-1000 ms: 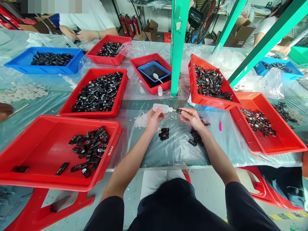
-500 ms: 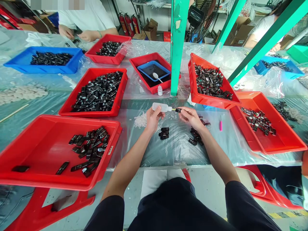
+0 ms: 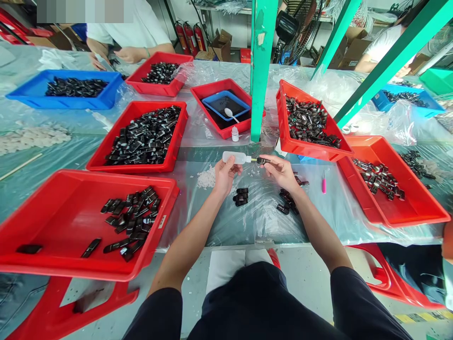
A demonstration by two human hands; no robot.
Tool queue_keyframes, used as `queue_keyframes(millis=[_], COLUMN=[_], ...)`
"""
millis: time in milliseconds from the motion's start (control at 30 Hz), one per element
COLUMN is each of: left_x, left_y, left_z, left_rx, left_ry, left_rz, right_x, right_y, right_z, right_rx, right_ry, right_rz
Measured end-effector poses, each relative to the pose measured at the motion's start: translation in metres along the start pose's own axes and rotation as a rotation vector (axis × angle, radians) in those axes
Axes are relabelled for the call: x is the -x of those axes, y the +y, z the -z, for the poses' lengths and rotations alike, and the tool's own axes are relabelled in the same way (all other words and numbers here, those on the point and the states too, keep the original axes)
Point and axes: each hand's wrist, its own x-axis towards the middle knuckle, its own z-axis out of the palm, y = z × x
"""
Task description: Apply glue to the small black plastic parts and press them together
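Got a translucent squeeze bottle (image 3: 234, 157) in the left hand (image 3: 224, 174), fingers curled narrow around it, lying pretty much sideways above the table (image 3: 262, 231). Pinching a small black clip-like part (image 3: 262, 161) in the right hand (image 3: 279, 171), fingertips close together, with the bottle's thin yellowish tip right up at it. Can't tell if the tip actually goes inside, way too small to see.

Just below the hands, between the forearms, see a little stack of black parts (image 3: 241, 197), plus a looser cluster (image 3: 288, 202) by the right forearm, partly hidden under it. Also see a scatter of tiny white bits (image 3: 206, 178) just left of the left hand, and a pink-handled tool (image 3: 324, 186) lying out to the right.

Further back, spot a small white dropper bottle (image 3: 235, 134) standing beside a red bin (image 3: 198, 97) with a blue tray (image 3: 214, 97) and white spoon (image 3: 229, 113) in it. Look left for a big red bin (image 3: 63, 208), mostly bare with black parts toward its right side, and a fuller red bin (image 3: 95, 160) behind it. Look right for two more red bins (image 3: 417, 200) of shiny dark parts, overlapping at the edges.
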Motion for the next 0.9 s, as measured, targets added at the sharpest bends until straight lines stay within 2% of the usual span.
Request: queue_keyframes(millis=[300, 533, 900], left_x=[-0.0002, 0.0024, -0.0002], left_y=[0.0038, -0.0012, 0.0013], left_z=[0.0004, -0.0022, 0.0027], left_rx=[-0.053, -0.048, -0.050], left_ry=[-0.037, 0.011, -0.063], left_rz=[-0.026, -0.051, -0.028], right_x=[0.0012, -0.0003, 0.0013], right_y=[-0.0082, -0.0013, -0.0058], right_z=[0.0016, -0.0024, 0.0046], right_rx=[0.039, 0.044, 0.022], right_ry=[-0.010, 0.094, 0.015], right_rz=[0.018, 0.012, -0.018])
